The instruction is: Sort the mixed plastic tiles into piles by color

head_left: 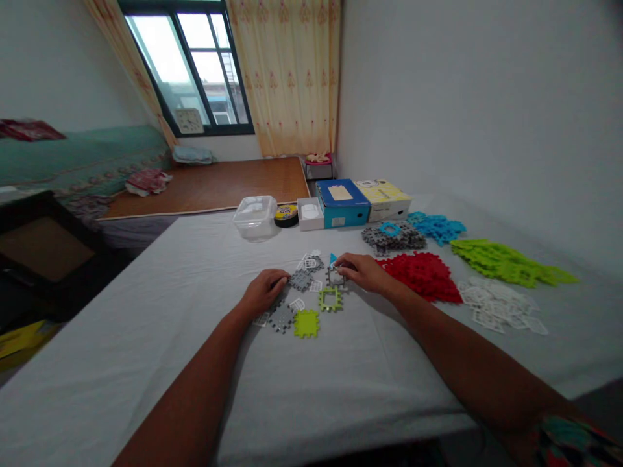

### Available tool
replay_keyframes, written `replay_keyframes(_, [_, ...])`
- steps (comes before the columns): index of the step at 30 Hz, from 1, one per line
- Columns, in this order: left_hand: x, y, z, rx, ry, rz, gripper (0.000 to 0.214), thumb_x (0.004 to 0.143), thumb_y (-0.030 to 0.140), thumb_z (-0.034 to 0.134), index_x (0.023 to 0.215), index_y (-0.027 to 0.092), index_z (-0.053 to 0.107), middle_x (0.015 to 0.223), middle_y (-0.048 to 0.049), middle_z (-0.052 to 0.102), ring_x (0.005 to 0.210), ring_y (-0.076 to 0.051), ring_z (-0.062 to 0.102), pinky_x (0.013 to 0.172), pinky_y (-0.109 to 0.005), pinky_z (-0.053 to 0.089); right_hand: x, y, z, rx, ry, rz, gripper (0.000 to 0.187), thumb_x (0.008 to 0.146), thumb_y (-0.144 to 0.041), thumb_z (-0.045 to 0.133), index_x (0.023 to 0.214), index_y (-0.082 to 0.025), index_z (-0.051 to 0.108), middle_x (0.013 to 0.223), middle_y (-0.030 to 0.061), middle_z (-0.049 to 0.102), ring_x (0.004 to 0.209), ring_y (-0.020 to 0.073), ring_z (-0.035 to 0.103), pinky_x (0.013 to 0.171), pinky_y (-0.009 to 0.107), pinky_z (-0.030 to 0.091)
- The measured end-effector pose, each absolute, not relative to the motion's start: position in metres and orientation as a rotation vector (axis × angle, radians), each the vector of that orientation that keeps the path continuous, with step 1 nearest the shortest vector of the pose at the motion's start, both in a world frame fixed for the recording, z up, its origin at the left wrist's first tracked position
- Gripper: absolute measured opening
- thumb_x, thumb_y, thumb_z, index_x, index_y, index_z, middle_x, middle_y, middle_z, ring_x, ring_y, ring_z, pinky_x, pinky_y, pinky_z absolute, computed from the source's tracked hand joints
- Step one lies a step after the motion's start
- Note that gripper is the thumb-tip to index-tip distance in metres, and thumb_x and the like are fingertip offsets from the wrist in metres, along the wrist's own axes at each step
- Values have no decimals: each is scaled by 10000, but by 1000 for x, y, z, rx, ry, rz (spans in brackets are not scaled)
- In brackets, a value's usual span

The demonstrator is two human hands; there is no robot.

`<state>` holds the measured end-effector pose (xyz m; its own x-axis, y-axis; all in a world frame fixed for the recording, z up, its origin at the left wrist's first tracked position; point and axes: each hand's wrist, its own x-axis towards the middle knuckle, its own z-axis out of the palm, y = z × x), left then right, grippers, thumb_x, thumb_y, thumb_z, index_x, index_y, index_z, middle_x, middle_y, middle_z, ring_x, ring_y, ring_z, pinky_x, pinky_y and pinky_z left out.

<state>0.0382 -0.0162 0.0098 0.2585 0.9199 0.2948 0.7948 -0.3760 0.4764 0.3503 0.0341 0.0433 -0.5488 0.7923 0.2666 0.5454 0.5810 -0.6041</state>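
Note:
My left hand [267, 290] pinches the left corner of a solid grey interlocking building tile [302, 280] with notched edges. My right hand [361, 270] has its fingertips closed on a grey square frame tile [335, 277]; a small light-blue piece [333, 259] shows just behind them. Nearer to me lie a lime-green frame tile [330, 299], a solid lime-green tile [306, 323] and another grey tile [281, 318]. White lattice pieces [296, 304] are scattered among them. The undersides of my fingers are hidden.
On the right are piles of red tiles [422, 275], white lattice pieces [501, 305], lime-green tiles [509, 261], blue tiles [440, 228] and grey tiles [394, 240]. Along the back stand a clear plastic box [255, 219], a round tin [286, 216], a blue box [342, 206] and a yellow box [384, 201].

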Motion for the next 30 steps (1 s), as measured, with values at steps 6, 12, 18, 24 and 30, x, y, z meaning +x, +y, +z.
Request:
replay_keyframes(6, [38, -17, 11, 2313, 1590, 780, 376, 913, 437, 429, 1057, 228, 706, 1088, -71, 723, 1056, -228, 637, 977, -367, 484, 350, 39, 37, -1040, -2132, 897, 244, 876, -261, 503, 1053, -178, 648, 839, 27, 710, 659, 136, 629, 630, 246, 466])
replay_keyframes(12, [39, -17, 12, 2303, 1596, 781, 362, 907, 423, 444, 1052, 223, 708, 1085, -76, 723, 1061, -233, 633, 976, -379, 484, 349, 40, 36, -1008, -2090, 942, 228, 861, -270, 528, 1031, -177, 648, 841, 31, 711, 693, 143, 648, 667, 262, 495])
replay_keyframes(18, [41, -18, 13, 2303, 1590, 793, 346, 902, 405, 449, 1039, 225, 711, 1069, -73, 725, 1051, -229, 636, 971, -376, 485, 353, 43, 31, -1107, -2178, 714, 223, 875, -232, 526, 1045, -186, 663, 919, 47, 730, 818, 177, 669, 767, 299, 496])
replay_keyframes(24, [39, -15, 9, 2321, 1587, 779, 345, 900, 389, 456, 1045, 204, 707, 1075, -79, 720, 1047, -222, 633, 975, -372, 480, 355, 43, 28, -1181, -2253, 549, 233, 859, -188, 564, 1056, -201, 688, 1029, 62, 729, 910, 193, 666, 833, 311, 487])
replay_keyframes(30, [39, -15, 9, 2337, 1584, 776, 344, 907, 370, 448, 1056, 194, 704, 1084, -81, 716, 1055, -218, 627, 976, -364, 475, 353, 42, 25, -1153, -2327, 740, 495, 709, -184, 743, 1195, -205, 651, 1074, 74, 706, 839, 176, 660, 742, 264, 510])
